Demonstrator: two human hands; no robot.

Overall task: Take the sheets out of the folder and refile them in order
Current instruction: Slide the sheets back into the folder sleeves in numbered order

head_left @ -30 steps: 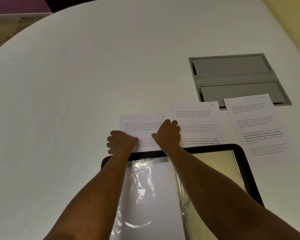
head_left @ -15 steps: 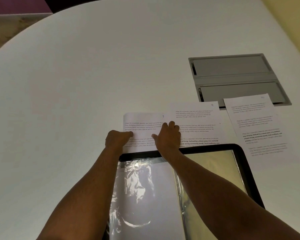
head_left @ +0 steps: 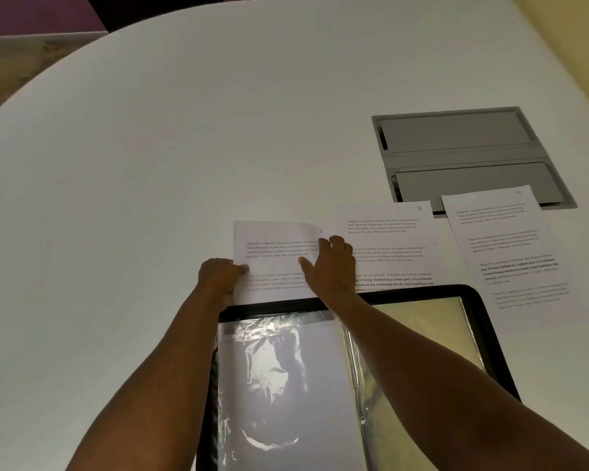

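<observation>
On the white counter (head_left: pixel 150 164) lay an open black folder (head_left: pixel 483 321) with glossy plastic sleeves (head_left: pixel 279 385). Just beyond its top edge, the left hand (head_left: pixel 220 277) pinched the left edge of a printed sheet (head_left: pixel 276 243), while the right hand (head_left: pixel 330 266) pressed it with fingers spread flat. Two more sheets lay to the right, one marked 9 (head_left: pixel 388 226) and one marked 10 (head_left: pixel 500 232), the latter overlapping a grey metal hatch (head_left: pixel 456 147). Whether the held sheet's lower end was free of its sleeve could not be told. Tugging unevenly could crease the paper, and sliding it sideways could disturb sheet 9, muddling the order.
</observation>
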